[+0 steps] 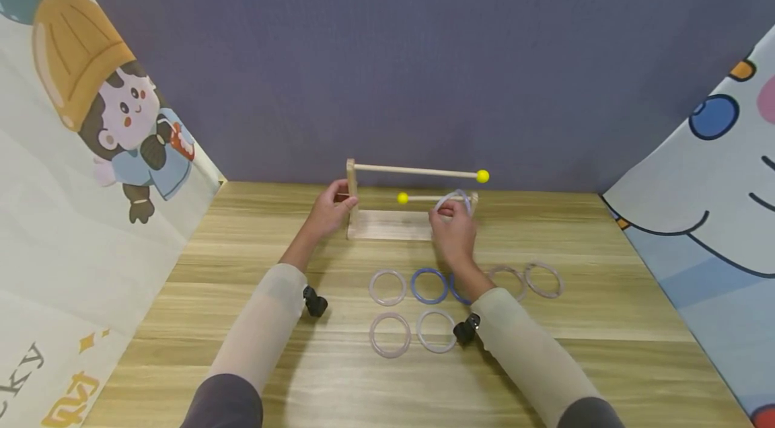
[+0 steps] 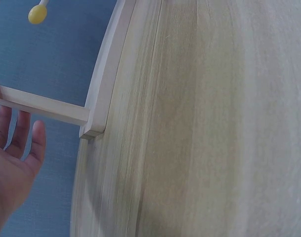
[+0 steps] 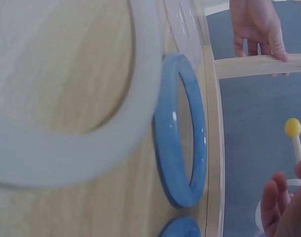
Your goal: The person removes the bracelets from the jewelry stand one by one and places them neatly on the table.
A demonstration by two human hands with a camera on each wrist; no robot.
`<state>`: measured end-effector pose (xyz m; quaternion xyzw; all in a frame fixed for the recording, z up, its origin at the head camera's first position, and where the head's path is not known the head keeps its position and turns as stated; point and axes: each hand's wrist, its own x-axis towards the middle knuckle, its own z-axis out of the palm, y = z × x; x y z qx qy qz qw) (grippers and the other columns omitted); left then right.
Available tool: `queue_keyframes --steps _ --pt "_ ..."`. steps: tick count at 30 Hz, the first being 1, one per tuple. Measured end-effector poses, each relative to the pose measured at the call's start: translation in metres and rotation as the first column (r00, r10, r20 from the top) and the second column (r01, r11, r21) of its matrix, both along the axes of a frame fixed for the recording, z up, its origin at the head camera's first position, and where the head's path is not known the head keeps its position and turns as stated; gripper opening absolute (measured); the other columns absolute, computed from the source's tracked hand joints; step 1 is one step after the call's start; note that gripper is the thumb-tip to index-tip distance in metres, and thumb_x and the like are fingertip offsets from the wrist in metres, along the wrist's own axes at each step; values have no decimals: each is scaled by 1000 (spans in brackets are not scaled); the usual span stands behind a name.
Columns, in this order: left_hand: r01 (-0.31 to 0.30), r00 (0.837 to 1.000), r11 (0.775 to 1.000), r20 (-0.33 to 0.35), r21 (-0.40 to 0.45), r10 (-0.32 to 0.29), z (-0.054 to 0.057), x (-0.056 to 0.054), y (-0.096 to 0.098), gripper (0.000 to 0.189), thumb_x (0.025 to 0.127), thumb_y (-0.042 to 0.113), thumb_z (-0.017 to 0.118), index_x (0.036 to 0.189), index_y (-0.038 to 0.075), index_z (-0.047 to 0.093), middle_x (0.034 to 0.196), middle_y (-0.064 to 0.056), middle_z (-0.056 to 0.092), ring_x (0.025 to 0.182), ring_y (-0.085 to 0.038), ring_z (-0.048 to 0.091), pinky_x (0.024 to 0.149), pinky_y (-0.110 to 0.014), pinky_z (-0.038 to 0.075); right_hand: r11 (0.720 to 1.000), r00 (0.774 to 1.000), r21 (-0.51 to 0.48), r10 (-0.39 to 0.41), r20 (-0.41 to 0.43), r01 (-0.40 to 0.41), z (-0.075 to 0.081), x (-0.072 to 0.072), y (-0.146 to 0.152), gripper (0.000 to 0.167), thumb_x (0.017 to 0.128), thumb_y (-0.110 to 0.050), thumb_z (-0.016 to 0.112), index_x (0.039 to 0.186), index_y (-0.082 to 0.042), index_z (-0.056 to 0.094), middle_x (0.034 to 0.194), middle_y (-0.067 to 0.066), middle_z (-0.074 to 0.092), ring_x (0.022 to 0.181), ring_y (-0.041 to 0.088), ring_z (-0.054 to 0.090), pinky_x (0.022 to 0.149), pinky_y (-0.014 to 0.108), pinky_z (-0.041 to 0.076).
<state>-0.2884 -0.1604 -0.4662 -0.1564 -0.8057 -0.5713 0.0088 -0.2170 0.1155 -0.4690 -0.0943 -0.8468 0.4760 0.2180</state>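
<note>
A wooden stand (image 1: 390, 225) has a long upper rod (image 1: 418, 171) and a shorter lower rod (image 1: 424, 198), each tipped with a yellow ball. My left hand (image 1: 329, 212) grips the stand's left post (image 1: 352, 186), thumb on the near side and fingers behind, as the left wrist view (image 2: 14, 163) also shows. With my right hand (image 1: 455, 234) I pinch a pale translucent ring (image 1: 445, 198) by the lower rod, near the right post (image 1: 475, 197). The ring appears to loop around that rod; my fingers hide its lower part.
Several rings lie on the wooden table (image 1: 290, 361) before the stand: a blue ring (image 1: 414, 285), a second blue one partly behind my right wrist, pale rings (image 1: 420, 334) and brownish rings (image 1: 561, 280). A dark wall (image 1: 412, 64) stands behind; printed cloths (image 1: 48, 212) flank both sides.
</note>
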Motion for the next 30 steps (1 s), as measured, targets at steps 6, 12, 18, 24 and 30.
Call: queue_keyframes --steps 6,12,18,24,30 --pt "1 1000 1000 17 9 -1 -1 -1 0 41 102 17 63 139 4 53 128 -22 62 121 -38 59 101 -50 52 999 1000 23 -23 2 23 -1 0 -1 26 91 -22 72 110 -5 66 104 14 77 96 32 73 82 45 56" --pt "-3 1000 1000 16 10 3 -1 -1 0 41 102 18 63 139 4 53 128 -22 62 121 -38 60 101 -49 51 999 999 17 -30 -34 31 -3 0 -1 25 92 -19 72 112 -5 67 104 14 78 95 33 74 80 45 57" --pt "-6 1000 1000 10 8 6 -2 -1 1 40 101 18 64 138 4 54 127 -22 63 120 -38 60 101 -50 51 1000 999 0 -25 -47 25 -7 -1 1 24 91 -17 73 112 -6 68 102 13 78 94 31 74 79 44 58" --pt "-4 1000 1000 17 3 4 -1 -1 1 41 102 20 63 139 6 53 128 -20 63 121 -37 59 101 -50 52 1000 996 5 -14 -83 14 -9 -2 3 23 90 -14 74 111 -5 70 100 13 79 93 29 75 74 38 58" --pt "-2 1000 1000 10 12 2 -2 -2 1 40 102 17 63 139 5 53 128 -22 62 121 -39 59 101 -52 51 1000 993 10 9 -119 -8 -8 0 2 23 89 -11 74 110 -4 71 98 14 79 92 30 76 73 38 58"
